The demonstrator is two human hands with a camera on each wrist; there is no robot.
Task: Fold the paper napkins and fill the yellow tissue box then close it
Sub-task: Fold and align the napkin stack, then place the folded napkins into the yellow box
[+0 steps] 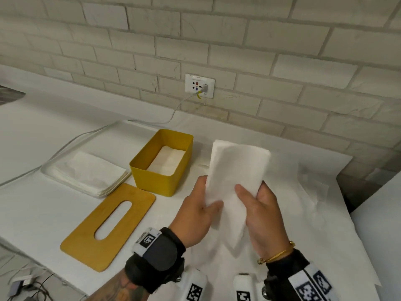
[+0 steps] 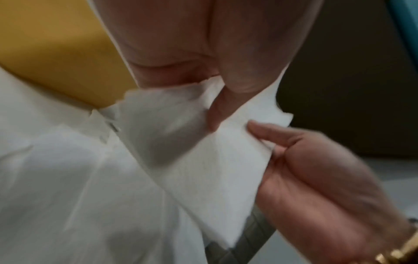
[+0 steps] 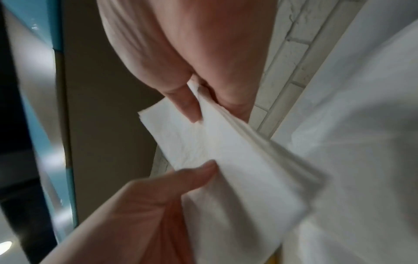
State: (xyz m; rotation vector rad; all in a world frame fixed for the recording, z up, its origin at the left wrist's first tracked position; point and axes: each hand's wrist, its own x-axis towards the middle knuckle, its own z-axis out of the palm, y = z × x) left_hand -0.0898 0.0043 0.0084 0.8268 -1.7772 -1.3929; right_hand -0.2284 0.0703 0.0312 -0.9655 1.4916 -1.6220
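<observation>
You work at a white table (image 1: 39, 213) set against a pale brick wall (image 1: 282, 51). Low in the frame, your left hand (image 1: 195, 216) and right hand (image 1: 262, 216) both pinch the folded napkin (image 1: 236, 170), thumbs on top, keeping it flat and raised off the table, probably to hold its creases for loading. Lower left lies the slotted lid (image 1: 86, 240), set aside so the box stays open. Beyond it, left of centre, the yellow tissue box (image 1: 156, 181) already holds some napkins, with the unfolded stack (image 1: 86, 172) just beside it.
</observation>
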